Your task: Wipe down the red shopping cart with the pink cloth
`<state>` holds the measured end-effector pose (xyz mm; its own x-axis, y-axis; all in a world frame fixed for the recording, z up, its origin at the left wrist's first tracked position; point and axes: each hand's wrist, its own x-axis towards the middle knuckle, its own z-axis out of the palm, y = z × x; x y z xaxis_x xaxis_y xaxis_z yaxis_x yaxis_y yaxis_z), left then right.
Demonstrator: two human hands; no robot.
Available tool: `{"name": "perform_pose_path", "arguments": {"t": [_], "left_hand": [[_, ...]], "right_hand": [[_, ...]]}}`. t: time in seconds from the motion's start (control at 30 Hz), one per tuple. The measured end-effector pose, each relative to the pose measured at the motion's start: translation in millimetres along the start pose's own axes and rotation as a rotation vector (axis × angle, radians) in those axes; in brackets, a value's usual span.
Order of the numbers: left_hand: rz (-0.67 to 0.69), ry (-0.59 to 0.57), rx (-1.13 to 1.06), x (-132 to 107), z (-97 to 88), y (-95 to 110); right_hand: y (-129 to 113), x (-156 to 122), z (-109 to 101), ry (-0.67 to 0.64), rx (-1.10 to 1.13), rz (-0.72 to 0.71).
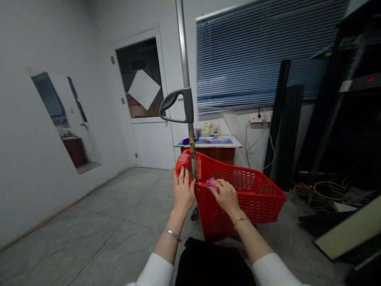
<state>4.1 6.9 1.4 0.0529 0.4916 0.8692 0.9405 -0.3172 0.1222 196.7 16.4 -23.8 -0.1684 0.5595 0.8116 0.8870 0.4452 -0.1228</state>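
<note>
My left hand point(183, 190) lies open, fingers spread, on the near corner of the red plastic trolley basket point(253, 198); it bears down on the corner without gripping it. My right hand point(226, 196) is closed over a pink cloth point(212, 184), holding it against the basket's top rim. The cloth appears bunched rather than folded, though the dim light leaves that uncertain.

Hazards: the basket is mounted on a steel pole point(185, 51) with a black plastic handle point(178, 105) and has a small caster point(195, 213) below it. With neither hand on the handle, pressure on the rim could roll or tip the unit. The cloth could snag in the basket's perforated mesh. A tangle of yellow cables point(318, 190) on the floor to the right of the basket could foul a wheel if the unit travels that way.

Labels: I can read no brand or writing on the basket or pole. A strip of tape point(192, 147) on the pole shows no legible text. Beyond the basket stands a wooden desk point(208, 155) carrying a blue printed mat point(212, 141), its print too small to read. Further behind the basket, a white door point(151, 139) has a blank white sheet point(144, 89) on its glass.
</note>
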Motion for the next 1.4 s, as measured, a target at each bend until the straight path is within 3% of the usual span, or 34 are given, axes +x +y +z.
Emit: {"name": "perform_pose_path", "arguments": {"t": [0.23, 0.43, 0.63, 0.8, 1.0, 1.1, 1.2, 1.4], "left_hand": [[0.002, 0.013, -0.01, 6, 7.7, -27], [-0.057, 0.013, 0.059, 4, 8.0, -33], [-0.114, -0.039, 0.171, 2, 3.1, -34], [-0.093, -0.027, 0.124, 2, 3.6, -32], [-0.072, -0.019, 0.071, 5, 5.1, -32], [-0.079, -0.029, 0.099, 7, 6.2, -36], [-0.097, -0.049, 0.144, 8, 7.1, -40], [-0.124, -0.064, 0.175, 8, 8.7, -41]], "right_hand": [[-22, 3, 8, 0.016, -0.047, 0.019], [-43, 2, 14, 0.059, -0.064, 0.066], [-18, -14, 13, 0.065, -0.116, 0.006], [3, -28, 13, 0.1, -0.166, 0.028], [-39, -4, 26, 0.155, -0.191, 0.043], [-45, 3, 31, 0.132, -0.186, 0.039], [-21, -7, 28, 0.096, -0.191, 0.008], [57, -50, 11, 0.105, -0.275, 0.021]]}}
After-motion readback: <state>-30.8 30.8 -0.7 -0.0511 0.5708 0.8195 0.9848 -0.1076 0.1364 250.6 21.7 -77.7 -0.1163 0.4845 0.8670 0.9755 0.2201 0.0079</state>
